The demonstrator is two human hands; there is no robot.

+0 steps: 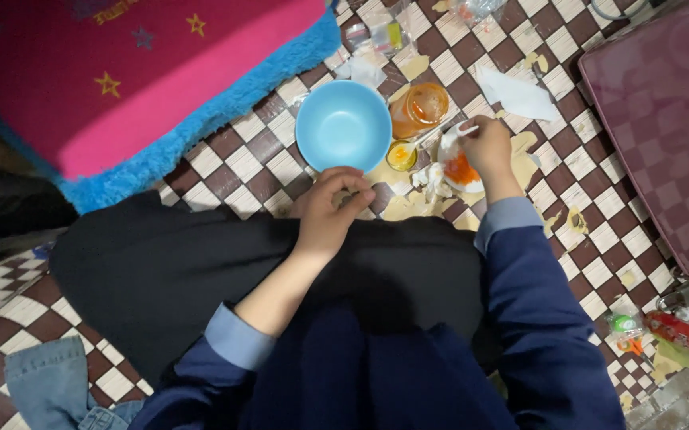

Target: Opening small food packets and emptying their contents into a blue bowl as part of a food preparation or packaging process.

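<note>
We are looking straight down on a checkered floor mat point(599, 239), and our right hand point(489, 149) is at work just right of centre. Its fingers are closed on a thin white spoon handle point(450, 131), whose long axis runs from the hand down and to the left. The tip points at a small cup of yellow liquid point(400, 154) and seems to reach its rim. Under that same hand sits a crumpled white wrapper smeared with orange point(458, 169), though we cannot tell whether the hand is pinching it or only resting over it.

Our left hand point(330, 209) lies nearer to us, fingers curled together, thumb tucked against them. Whether anything is held inside that curl is hidden from us. It sits just near of the empty light blue bowl point(343, 126), close to its rim but apparently apart.

Just right of the bowl stands an orange-tinted glass jar point(419, 107), lying far of the yellow cup. Pale spills point(412, 207) blotch the mat around the wrapper.

At far left, a pink cushion with blue fringe point(145, 80) is cut off by the frame. At near right, some bottles point(683, 330) are partly cropped and hard to make out.
</note>
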